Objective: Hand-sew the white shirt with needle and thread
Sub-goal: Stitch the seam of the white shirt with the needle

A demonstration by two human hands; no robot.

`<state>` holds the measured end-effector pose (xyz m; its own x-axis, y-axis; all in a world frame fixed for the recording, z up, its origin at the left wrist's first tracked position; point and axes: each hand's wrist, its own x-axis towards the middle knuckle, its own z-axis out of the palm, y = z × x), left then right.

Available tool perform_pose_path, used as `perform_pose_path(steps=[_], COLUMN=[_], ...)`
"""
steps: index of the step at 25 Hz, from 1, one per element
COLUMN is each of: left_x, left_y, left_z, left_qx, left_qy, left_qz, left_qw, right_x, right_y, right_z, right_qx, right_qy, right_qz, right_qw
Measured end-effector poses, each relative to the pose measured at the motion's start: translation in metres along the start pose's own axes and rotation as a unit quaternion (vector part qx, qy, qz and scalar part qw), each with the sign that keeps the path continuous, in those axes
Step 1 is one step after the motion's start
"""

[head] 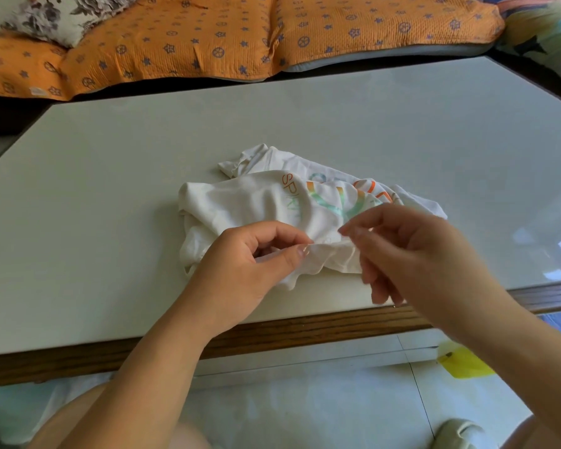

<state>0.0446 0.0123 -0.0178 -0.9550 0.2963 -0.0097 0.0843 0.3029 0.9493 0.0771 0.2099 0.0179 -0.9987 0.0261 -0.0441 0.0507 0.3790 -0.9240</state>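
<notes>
Shirt (256, 202) bunched centre-frame on desk (110, 189); left hand (253, 267) grip pinches a shirt fold; right hand (405, 251) grip: fingertips (346, 231) together, held item indiscernible.

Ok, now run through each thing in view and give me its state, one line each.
white shirt: crumpled on the table, print facing up.
left hand: pinches the shirt's near edge.
right hand: fingertips pinched together over the shirt; whether they hold a needle is too small to tell.
table: bears the shirt near its front edge.
orange cushions: lying beyond the table.
</notes>
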Motion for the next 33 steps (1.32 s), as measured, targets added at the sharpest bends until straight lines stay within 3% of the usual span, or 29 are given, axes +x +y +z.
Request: perform_pose_path(steps=[3,7,9,33], left_x=[-0.003,-0.004,-0.003,-0.004], left_y=[0.004,0.006,0.005,0.004], left_z=[0.0,0.001,0.002,0.004], left_qx=[0.009,0.019,0.022,0.015], left_qy=[-0.013,-0.011,-0.009,-0.013], left_qz=[0.013,0.018,0.021,0.043], left_qw=[1.0,1.0,0.999,0.999], right_x=[0.007,-0.009,-0.013,-0.009], right_y=[-0.002,-0.008,-0.008,-0.001], right_z=[-0.013,-0.008,-0.002,0.006], right_qx=[0.044,0.0,-0.017,-0.028], right_qy=[0.021,-0.093,-0.11,-0.1], right_qz=[0.015,0.028,0.025,0.031], right_qw=[0.999,0.995,0.993,0.994])
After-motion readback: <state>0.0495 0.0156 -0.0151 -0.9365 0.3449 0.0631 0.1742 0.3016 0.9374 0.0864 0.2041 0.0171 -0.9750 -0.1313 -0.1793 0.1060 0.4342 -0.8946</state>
